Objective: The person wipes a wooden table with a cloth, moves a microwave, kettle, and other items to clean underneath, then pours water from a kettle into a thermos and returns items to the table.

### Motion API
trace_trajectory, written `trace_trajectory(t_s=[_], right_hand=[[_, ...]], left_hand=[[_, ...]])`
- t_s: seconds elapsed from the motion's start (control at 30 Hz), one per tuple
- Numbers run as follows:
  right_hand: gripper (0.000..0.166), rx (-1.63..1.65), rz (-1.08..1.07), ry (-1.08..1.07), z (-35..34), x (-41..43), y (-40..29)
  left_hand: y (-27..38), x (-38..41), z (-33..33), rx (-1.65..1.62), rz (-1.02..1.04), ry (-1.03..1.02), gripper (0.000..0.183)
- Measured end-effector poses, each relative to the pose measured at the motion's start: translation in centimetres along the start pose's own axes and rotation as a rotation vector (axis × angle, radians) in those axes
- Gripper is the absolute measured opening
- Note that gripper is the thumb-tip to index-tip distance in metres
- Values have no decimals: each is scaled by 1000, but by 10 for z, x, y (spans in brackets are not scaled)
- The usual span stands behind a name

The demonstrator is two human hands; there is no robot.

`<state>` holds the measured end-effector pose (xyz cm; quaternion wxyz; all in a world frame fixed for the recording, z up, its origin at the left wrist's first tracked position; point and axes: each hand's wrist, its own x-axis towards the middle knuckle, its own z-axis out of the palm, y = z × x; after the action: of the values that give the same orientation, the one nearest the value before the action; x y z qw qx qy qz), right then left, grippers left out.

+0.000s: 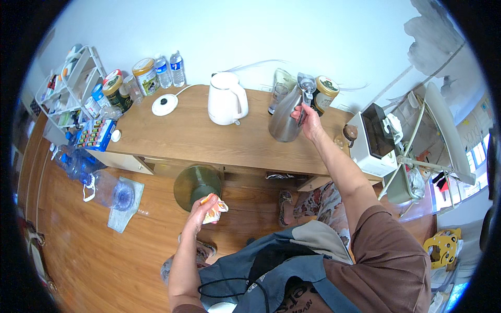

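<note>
My right hand (309, 122) grips the handle of a stainless-steel thermal jug (283, 121) on the wooden table (188, 137). In my left hand (199, 213) is a crumpled white and orange cloth or wrapper (214, 209), held in front of the table over the floor. Just beyond that hand stands a dark green translucent bin (191, 184). A white electric kettle (225, 99) is left of the jug, its handle turned towards the right. Behind the jug are a drinking glass (278, 96) and a gold-lidded tin (325, 94), both partly hidden.
A round white kettle base (165, 105) with a cord, two water bottles (177, 68) and several tins (145, 76) occupy the table's left. A white box-shaped appliance (370, 144) stands at the right end. On the floor at left lies a large plastic bottle (105, 189).
</note>
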<state>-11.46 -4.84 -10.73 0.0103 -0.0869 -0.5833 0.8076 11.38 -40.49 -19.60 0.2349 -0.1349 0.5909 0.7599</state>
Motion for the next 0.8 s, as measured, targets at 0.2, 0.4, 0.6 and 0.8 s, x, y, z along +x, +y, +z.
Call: trace_trajectory(t_s=[0.2,0.4,0.6,0.8], right_hand=[[14,181,-114,-110,10,18,28],[11,150,-267,-21,62,14,48],[4,44,-265,144,110,36,70],[17,73,-180,177,139,36,80]], left_hand=[[-9,5,-8,-53,-63,43,45],[-15,12,-11,64,-78,37,44],[-13,16,-5,95,-17,-55,28],[-17,20,1,93,79,-1,35]])
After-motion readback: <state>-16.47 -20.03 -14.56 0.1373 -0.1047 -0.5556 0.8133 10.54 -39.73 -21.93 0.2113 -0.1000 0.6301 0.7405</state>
